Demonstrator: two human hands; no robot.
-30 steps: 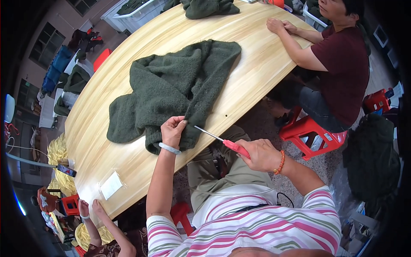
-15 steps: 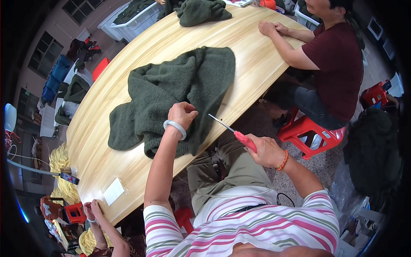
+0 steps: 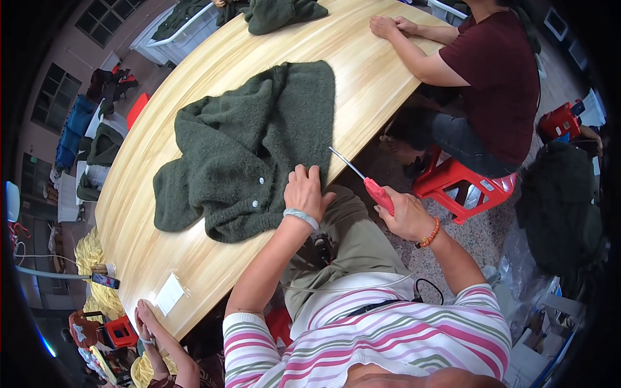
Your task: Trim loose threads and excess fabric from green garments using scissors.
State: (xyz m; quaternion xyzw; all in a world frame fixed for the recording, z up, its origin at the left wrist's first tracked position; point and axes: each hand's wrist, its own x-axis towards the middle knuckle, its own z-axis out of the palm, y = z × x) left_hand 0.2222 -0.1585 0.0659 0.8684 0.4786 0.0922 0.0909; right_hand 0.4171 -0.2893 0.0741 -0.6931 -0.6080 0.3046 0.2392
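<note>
A dark green fuzzy knit cardigan (image 3: 246,145) with small pale buttons lies spread on the curved wooden table (image 3: 375,64). My left hand (image 3: 304,191), a pale bangle on its wrist, rests flat on the cardigan's near edge at the table rim. My right hand (image 3: 404,213) grips the red handle of a thin metal needle tool (image 3: 362,178). The tool's tip points up toward the cardigan's right edge, just off the table.
A person in a dark red shirt (image 3: 498,64) sits on a red stool (image 3: 466,184) at the right, hands on the table. Another green garment (image 3: 281,13) lies at the far end. A white card (image 3: 169,294) lies near another person's hands (image 3: 149,323) at lower left.
The view has shifted so the cardigan sits closer. My left hand went from lifted above the cardigan's edge to lying flat on it. The needle tool stayed in my right hand.
</note>
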